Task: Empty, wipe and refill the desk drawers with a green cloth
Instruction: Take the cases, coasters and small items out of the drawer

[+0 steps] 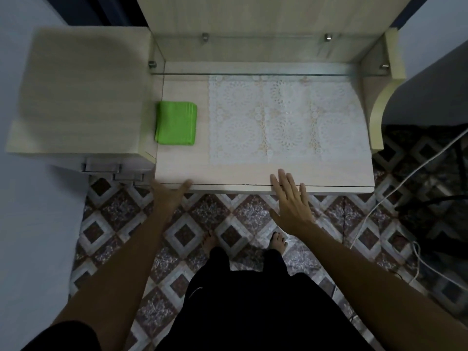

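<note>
— Where's the green cloth (176, 123) from where you stand?

— Folded into a neat square, lying flat on the tabletop (182, 168) at its left end, just beside the taller side cabinet (81, 92). A white lace mat (283, 120) covers the middle and right of the surface; cloth and mat lie near each other but don't touch.

— And the hands?

— Both are down at the front edge. The left hand (168, 196) reaches under the lip, thumb showing at the edge; the rest of its fingers are hidden beneath, so I can't tell whether that grip is closed on anything. The right hand (291, 198) lies with fingers straight and spread, fingertips (282, 174) resting on the surface just short of the mat, holding nothing.

— The drawers?

— Metal handles (101, 168) show on the front of the side cabinet, below its top. They look pushed in.

— Anything else?

— Bare feet (209, 243) on a patterned tile floor (114, 211), and white cables (395, 188) trailing on the right.
</note>
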